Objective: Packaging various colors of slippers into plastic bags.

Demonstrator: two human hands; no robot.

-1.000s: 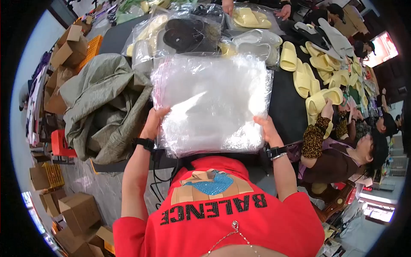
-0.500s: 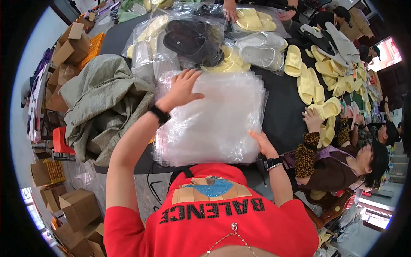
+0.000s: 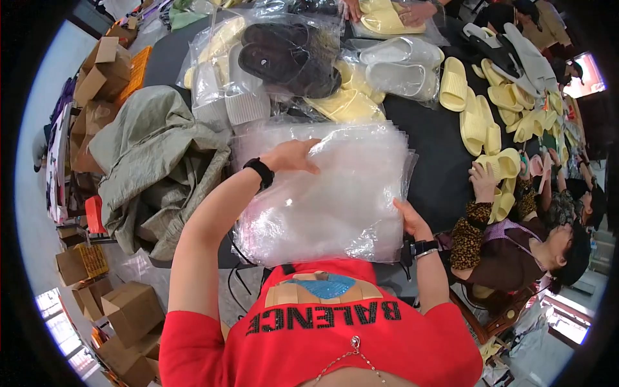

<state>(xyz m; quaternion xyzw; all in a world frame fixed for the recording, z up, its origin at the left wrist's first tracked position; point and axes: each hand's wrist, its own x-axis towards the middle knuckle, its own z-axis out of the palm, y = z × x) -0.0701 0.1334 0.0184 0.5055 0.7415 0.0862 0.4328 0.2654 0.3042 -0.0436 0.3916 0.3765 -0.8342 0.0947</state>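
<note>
A thick stack of clear plastic bags [image 3: 325, 193] lies flat on the black table [image 3: 438, 174] right in front of me. My left hand [image 3: 293, 155] rests palm down on the stack's upper left part, fingers spread toward the middle. My right hand [image 3: 409, 219] grips the stack's right edge near its lower corner. Both wrists carry black bands.
Bagged black slippers [image 3: 287, 58], pale yellow slippers [image 3: 348, 103] and grey slippers [image 3: 400, 64] lie beyond the stack. Loose yellow slippers [image 3: 477, 122] cover the right side, where a seated person's hand [image 3: 483, 180] reaches. An olive cloth heap [image 3: 155, 161] lies left; cardboard boxes [image 3: 129, 309] stand on the floor.
The stack went from being held up in both hands to lying flat on the table. My left hand moved onto its top and has slid lower; my right hand stays at the right edge.
</note>
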